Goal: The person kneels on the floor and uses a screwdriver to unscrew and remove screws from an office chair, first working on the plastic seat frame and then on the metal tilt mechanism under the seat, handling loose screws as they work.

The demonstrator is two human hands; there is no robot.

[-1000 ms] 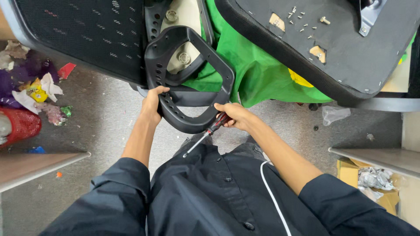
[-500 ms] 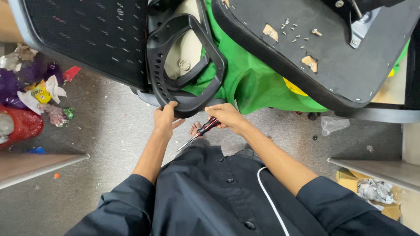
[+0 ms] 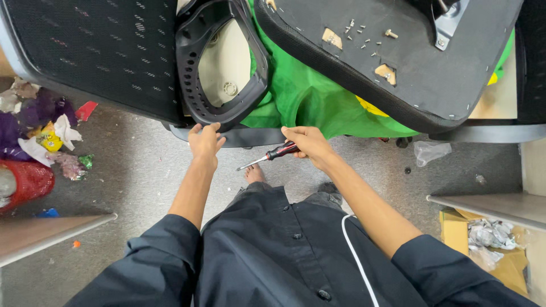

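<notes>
Overhead, the left hand (image 3: 205,141) curls its fingers on the lower rim of a black armrest loop (image 3: 219,62), apparently gripping it. Beside it, the right hand (image 3: 307,142) is closed round a screwdriver (image 3: 268,157), below green cloth (image 3: 310,99) and loose screws (image 3: 364,35) on an upturned seat base (image 3: 432,74).

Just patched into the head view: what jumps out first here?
Dead centre, the left hand grips the lower edge of a black loop-shaped armrest frame, while the right hand beside it holds a red-and-black screwdriver, tip pointing toward the floor. Behind them a bright green cloth lies under an upturned black seat pan at upper right, with loose screws scattered on it.
</notes>
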